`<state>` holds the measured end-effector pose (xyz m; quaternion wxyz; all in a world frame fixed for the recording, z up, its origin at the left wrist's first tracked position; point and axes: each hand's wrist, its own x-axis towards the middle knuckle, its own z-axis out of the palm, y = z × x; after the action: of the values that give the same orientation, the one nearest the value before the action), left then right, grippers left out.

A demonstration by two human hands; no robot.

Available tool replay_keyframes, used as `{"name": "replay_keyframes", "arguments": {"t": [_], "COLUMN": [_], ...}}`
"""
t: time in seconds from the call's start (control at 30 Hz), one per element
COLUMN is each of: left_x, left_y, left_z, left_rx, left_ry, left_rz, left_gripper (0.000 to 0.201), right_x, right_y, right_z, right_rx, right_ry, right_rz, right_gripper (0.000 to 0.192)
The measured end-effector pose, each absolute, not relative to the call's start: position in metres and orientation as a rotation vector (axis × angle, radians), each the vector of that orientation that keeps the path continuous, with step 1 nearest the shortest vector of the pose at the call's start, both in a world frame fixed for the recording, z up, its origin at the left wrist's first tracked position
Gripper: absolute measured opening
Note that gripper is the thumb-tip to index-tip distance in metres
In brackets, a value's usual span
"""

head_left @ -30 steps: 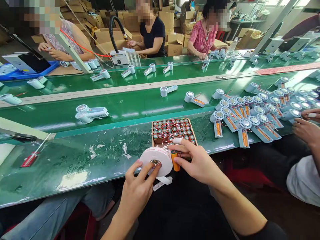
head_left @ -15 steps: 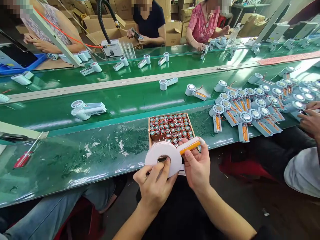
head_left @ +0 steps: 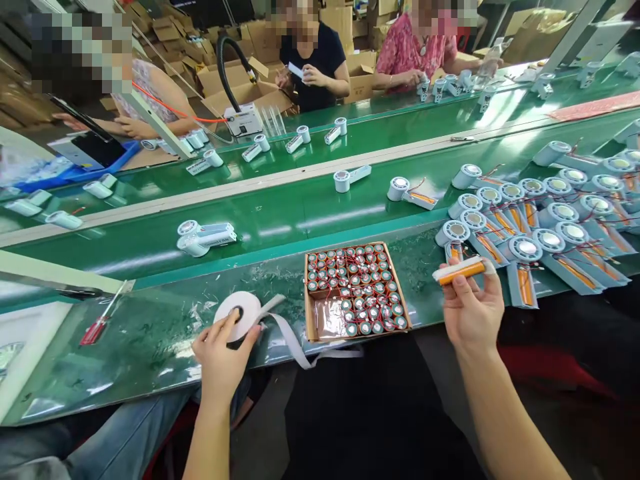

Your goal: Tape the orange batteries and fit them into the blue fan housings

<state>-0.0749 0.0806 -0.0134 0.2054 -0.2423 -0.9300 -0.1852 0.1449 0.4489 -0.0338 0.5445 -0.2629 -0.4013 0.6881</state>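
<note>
I see a long, glossy green worktop [head_left: 150, 347] fronting two parallel green conveyor belts [head_left: 280, 213], split by a pale central rail [head_left: 250, 183]. Stacked brown cardboard boxes [head_left: 225, 73] fill the far side, where three seated people work. A slanted white metal post [head_left: 570, 33] rises at right. Overhead light glares off the belts.
</note>
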Motion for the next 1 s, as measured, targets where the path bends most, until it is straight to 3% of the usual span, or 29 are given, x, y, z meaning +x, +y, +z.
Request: {"name": "replay_keyframes", "arguments": {"t": [0.2, 0.33, 0.5, 0.6, 0.73, 1.0], "left_x": [-0.113, -0.182, -0.254, -0.27, -0.273, -0.242], "left_y": [0.14, 0.276, 0.464, 0.527, 0.545, 0.488], "left_z": [0.021, 0.047, 0.041, 0.024, 0.011, 0.032], "left_rx": [-0.997, -1.393, -1.537, -1.54, -1.529, -1.961], "left_ry": [-2.522, -2.539, -2.664, -2.712, -2.721, -2.437], "left_rz": [-0.659, -0.62, -0.224, -0.141, -0.065, 0.108], "left_gripper": [0.04, 0.049, 0.07, 0.053, 0.039, 0.052], "right_x": [0.142, 0.137, 0.136, 0.136, 0.138, 0.136], "right_y": [0.446, 0.443, 0.443, 0.447, 0.451, 0.448], "right_z": [-0.069, -0.077, -0.082, -0.084, -0.088, -0.082], "right_rx": [-0.752, -0.802, -0.824, -0.814, -0.75, -0.72], "right_ry": [-1.107, -1.131, -1.201, -1.212, -1.223, -1.162], "right_rz": [1.65, 1.644, 1.68, 1.668, 1.701, 1.757], "right_gripper": [0.061, 0.056, 0.056, 0.055, 0.054, 0.049]}}
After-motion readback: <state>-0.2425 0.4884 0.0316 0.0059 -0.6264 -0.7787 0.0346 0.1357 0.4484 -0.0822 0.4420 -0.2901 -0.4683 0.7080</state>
